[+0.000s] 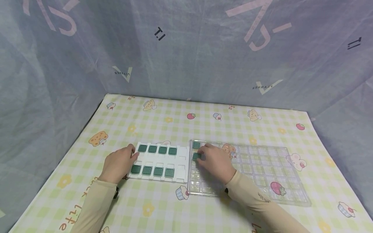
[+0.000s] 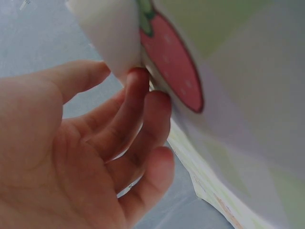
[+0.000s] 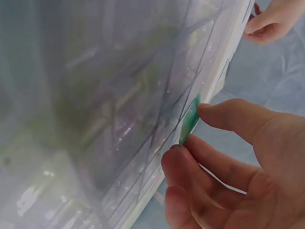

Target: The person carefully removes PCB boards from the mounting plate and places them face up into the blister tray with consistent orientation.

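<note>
My right hand [image 1: 217, 161] pinches a small square green circuit board [image 3: 190, 119] between thumb and fingers. It holds the board at the left column of a clear compartment tray [image 1: 250, 158], in the second compartment from the back. Another green board [image 1: 196, 145] lies in the back left compartment. At the left edge of a white tray [image 1: 163, 160], my left hand [image 1: 118, 163] grips that edge; thumb and fingertips meet it in the left wrist view. Two rows of green boards [image 1: 162, 150] sit in the white tray, with bare slots at its right end.
A checked tablecloth [image 1: 163, 129] with cartoon prints covers the table under both trays. The trays stand side by side, nearly touching. Grey-blue fabric [image 1: 186, 58] hangs behind the table and at both sides.
</note>
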`<state>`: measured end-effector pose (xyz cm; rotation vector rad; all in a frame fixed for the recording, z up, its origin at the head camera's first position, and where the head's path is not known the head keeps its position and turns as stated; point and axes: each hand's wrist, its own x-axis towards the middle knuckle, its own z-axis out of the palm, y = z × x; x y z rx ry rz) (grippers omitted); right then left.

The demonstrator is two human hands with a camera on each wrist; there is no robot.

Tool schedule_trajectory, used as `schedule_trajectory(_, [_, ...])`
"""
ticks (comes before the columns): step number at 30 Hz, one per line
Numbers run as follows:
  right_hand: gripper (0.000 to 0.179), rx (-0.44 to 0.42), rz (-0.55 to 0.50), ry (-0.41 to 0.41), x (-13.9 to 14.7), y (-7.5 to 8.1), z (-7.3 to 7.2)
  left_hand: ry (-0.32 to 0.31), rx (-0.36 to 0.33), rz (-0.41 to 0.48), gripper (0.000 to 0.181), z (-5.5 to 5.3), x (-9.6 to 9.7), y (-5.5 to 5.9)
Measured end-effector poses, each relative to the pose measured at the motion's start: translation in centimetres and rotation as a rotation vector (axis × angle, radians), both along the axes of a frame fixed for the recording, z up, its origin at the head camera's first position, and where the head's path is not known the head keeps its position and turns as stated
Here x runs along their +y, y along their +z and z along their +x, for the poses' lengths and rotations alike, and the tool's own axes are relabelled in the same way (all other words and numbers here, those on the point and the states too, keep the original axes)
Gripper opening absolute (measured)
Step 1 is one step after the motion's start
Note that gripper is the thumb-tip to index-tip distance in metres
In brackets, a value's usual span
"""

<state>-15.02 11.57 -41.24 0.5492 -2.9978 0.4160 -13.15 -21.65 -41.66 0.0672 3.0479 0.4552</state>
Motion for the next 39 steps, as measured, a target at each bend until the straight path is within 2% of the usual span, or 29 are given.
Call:
schedule_trajectory(10, [0.027, 0.005, 0.033, -0.026, -0.21, 0.26, -0.41, 0.014, -0.017, -0.008, 0.026, -0.09, 0.05, 0.0])
schedule_trajectory(17, [0.027, -0.025, 0.017, -0.019, -0.44, 0.13, -0.77, 0.009, -0.011, -0.007, 0.026, -0.08, 0.07, 0.04])
schedule_trajectory(25, [0.026, -0.015, 0.018, -0.002, -0.71, 0.06, -0.84, 0.009, -0.004, -0.009, 0.026, -0.05, 0.01, -0.04])
schedule_trajectory(39, [0.027, -0.021, 0.017, -0.02, -0.82, -0.11, -1.0, 0.027, -0.015, -0.014, 0.026, -0.2, 0.17, 0.08])
